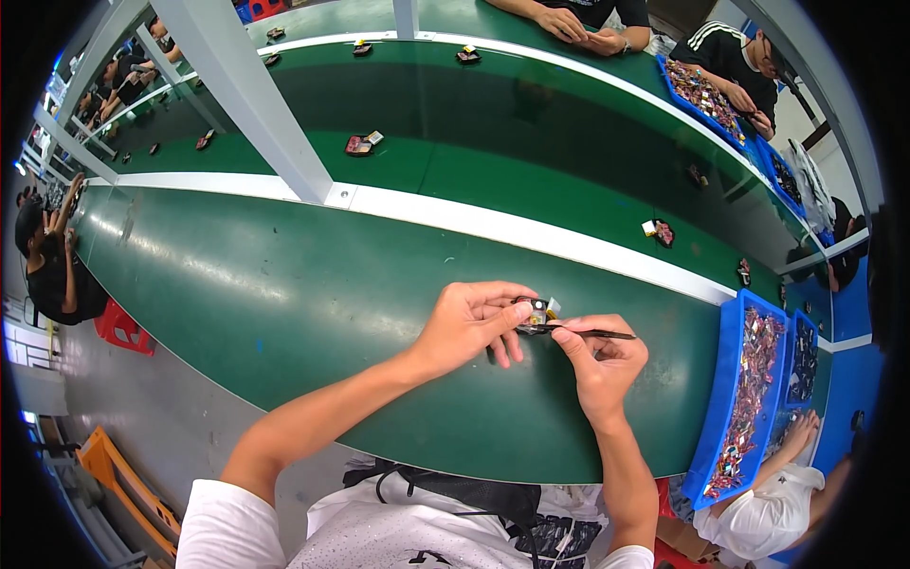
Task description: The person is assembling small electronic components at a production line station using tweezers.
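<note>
My left hand [464,327] is closed on a small black-framed electronic part [537,305], pinched between thumb and fingers above the green table [351,284]. A yellow-and-white tab [554,308] sticks up at the part's right side. Pinched in my right hand [607,365] is a pair of thin black tweezers [611,334], lying nearly level. Its tip reaches the near edge of the part, beside my left thumb. The exact contact is too small to make out.
A blue bin [706,474] of small colourful parts stands at the right, with another blue bin [804,351] beyond it. Past a white rail [427,223], similar parts [363,143] lie along a green conveyor belt [417,175]. A grey post [246,104] rises there. Co-workers sit around.
</note>
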A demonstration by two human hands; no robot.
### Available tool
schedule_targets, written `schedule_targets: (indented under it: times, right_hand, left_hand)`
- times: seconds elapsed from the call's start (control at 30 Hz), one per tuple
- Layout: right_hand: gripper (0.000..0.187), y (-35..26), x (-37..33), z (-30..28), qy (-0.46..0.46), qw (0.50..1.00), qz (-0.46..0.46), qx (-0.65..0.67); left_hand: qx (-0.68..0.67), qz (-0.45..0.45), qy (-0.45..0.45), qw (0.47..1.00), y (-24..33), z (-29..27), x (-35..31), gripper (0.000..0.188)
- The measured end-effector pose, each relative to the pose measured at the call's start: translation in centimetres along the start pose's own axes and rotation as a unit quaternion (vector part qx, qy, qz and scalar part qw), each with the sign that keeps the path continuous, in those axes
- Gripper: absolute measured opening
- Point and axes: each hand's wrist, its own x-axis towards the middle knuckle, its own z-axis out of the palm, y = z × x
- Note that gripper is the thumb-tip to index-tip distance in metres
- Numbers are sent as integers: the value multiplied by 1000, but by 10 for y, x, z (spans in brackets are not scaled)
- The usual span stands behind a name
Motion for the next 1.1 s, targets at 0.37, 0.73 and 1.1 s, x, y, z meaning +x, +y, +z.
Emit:
schedule_targets:
  times: [0.37, 0.73, 1.1]
  right_hand:
    - [11, -1, 1, 2, 4, 1000, -19, -5]
    - [11, -3, 0, 3, -9, 999, -21, -35]
    - [13, -4, 2, 9, 24, 1000, -13, 2]
  left_hand:
    - [-3, 24, 5, 1000, 1, 0, -2, 33]
    - [-1, 18, 10, 1000, 2, -2, -3, 32]
    - [18, 42, 26, 999, -2, -5, -2, 30]
